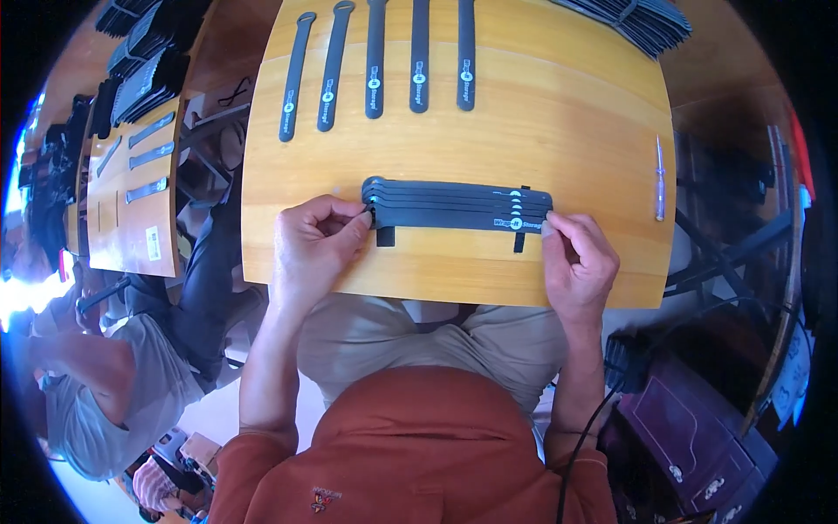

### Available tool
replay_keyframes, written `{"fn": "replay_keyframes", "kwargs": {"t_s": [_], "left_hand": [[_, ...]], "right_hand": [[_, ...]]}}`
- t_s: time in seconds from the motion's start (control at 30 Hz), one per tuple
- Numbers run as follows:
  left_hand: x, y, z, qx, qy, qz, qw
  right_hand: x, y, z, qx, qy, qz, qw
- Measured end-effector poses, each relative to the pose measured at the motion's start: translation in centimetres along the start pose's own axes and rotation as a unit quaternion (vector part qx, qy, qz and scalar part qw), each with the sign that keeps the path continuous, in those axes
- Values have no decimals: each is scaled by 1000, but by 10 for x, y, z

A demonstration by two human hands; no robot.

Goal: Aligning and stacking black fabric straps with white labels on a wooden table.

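A fanned stack of dark grey storage straps [445, 210] lies crosswise near the front of the wooden table, each strap slightly offset from the one beneath. My left hand [319, 249] pinches the left end of the stack between thumb and fingers. At the opposite end, my right hand [580, 262] grips the lower right corner the same way. Two short black strips, a left one [386, 237] and a right one [518, 243], stick out from under the stack. How many straps each hand holds is hidden by the fingers.
Several single straps [374, 83] lie lengthwise along the far side of the table [602, 175]. A bundle of straps [637, 22] sits at the far right corner. A screwdriver [660, 179] rests by the right edge. Another person [122, 384] sits left, near a second table [131, 218].
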State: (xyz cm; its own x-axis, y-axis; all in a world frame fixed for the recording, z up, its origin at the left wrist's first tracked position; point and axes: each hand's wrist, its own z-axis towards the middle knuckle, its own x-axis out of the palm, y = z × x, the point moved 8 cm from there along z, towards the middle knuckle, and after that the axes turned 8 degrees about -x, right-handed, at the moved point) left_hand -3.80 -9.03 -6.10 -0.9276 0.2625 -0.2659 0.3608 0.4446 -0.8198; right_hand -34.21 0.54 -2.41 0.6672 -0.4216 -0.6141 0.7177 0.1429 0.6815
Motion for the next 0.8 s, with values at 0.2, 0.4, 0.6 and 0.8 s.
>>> {"fn": "replay_keyframes", "kwargs": {"t_s": [0.2, 0.4, 0.6, 0.8], "left_hand": [[-1, 2, 2, 6, 0, -4, 1000], [-1, 1, 1, 2, -9, 5, 1000], [0, 0, 1, 3, -16, 19, 1000], [1, 1, 1, 5, -19, 7, 1000]], "right_hand": [[-1, 2, 2, 8, 0, 8, 1000], [-1, 2, 2, -5, 2, 0, 1000], [-1, 1, 1, 7, 9, -1, 1000], [-2, 0, 0, 22, 7, 15, 1000]]}}
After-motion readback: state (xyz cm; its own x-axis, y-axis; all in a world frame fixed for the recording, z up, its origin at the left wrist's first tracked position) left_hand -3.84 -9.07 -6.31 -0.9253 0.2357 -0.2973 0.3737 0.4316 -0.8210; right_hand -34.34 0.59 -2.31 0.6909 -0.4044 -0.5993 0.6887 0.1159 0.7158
